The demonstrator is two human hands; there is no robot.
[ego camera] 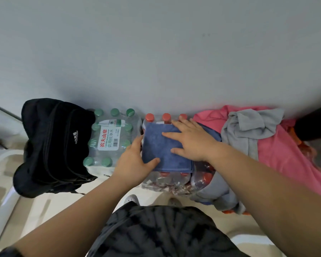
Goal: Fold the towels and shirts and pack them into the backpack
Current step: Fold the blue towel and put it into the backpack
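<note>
A folded blue towel lies on top of a shrink-wrapped pack of red-capped bottles. My right hand lies flat on the towel with fingers spread, pressing it down. My left hand grips the towel's left edge, thumb on top and fingers underneath. A black backpack stands to the left against the wall; I cannot tell whether it is zipped. To the right lies a heap of clothes: a pink shirt with a grey garment on it.
A pack of green-capped water bottles sits between the backpack and the red-capped pack. More grey cloth hangs below the towel at the right. A grey wall rises right behind everything. Pale floor shows below the backpack.
</note>
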